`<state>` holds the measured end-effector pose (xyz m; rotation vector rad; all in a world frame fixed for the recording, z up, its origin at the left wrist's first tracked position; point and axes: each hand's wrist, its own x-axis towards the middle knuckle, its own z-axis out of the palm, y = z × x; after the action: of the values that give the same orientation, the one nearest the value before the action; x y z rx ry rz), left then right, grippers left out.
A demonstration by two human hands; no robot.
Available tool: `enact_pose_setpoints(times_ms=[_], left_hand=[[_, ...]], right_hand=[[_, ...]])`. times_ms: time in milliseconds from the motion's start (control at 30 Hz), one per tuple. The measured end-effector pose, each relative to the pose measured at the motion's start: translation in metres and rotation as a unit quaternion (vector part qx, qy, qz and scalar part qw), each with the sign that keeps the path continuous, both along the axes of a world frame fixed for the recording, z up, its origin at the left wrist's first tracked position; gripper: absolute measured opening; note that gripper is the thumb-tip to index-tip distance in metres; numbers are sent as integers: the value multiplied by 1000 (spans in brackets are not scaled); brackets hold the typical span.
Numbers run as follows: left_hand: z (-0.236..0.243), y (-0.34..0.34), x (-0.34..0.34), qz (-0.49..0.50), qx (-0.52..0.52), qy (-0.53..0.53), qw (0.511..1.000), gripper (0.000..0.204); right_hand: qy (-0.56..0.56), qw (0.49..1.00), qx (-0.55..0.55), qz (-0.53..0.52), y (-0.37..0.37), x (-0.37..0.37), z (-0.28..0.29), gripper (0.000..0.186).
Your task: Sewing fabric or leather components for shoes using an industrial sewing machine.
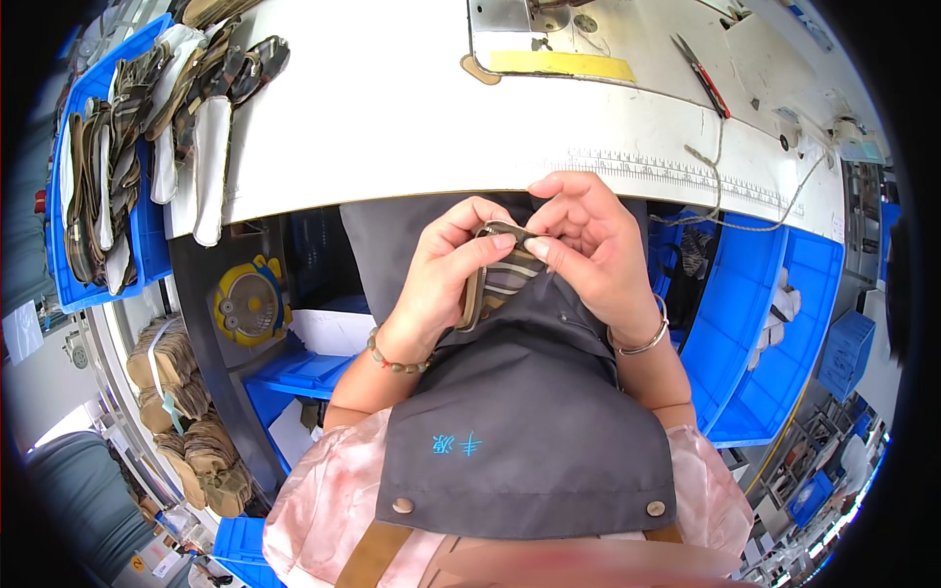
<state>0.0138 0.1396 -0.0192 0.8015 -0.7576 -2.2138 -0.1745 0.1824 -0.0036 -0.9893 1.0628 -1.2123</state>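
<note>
Above my lap, in front of the table's near edge, both hands hold a striped fabric piece (502,279) with a brown bound edge. My left hand (441,263) is closed on its left side, the thumb pressing the bound edge. The thumb and fingers of my right hand (595,240) pinch the upper right of the same edge, close to the left thumb. Folds and fingers hide part of the piece. Its lower part hangs against my dark apron (529,412).
Ahead is a white table (363,108) with a sewing machine bed (510,15), a yellow strip (564,65), a printed ruler and red-handled snips (708,83) beside grey cord. Fabric pieces overhang a blue bin (64,265) at left, above brown bundles (162,363). Another blue bin (730,343) stands right.
</note>
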Motion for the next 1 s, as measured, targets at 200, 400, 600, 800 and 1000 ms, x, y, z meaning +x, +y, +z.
enact_pose_setpoints(times_ms=[200, 400, 600, 800, 1000], left_hand=[[0, -2, -3, -5, -38, -28, 999, 12], [4, -1, -3, 14, 1, -27, 1000, 17], [-8, -6, 5, -1, -14, 2, 1000, 16], [5, -11, 1, -33, -17, -46, 998, 16], [1, -10, 13, -39, -105, -98, 989, 19]], right_hand=[[-62, 997, 43, -17, -3, -8, -7, 37], [-75, 994, 67, -30, 0, -10, -11, 34], [-103, 992, 75, -12, 1, -10, -12, 34], [-120, 990, 67, -27, 0, -15, -22, 32], [-114, 989, 51, -78, 6, -33, -14, 35]])
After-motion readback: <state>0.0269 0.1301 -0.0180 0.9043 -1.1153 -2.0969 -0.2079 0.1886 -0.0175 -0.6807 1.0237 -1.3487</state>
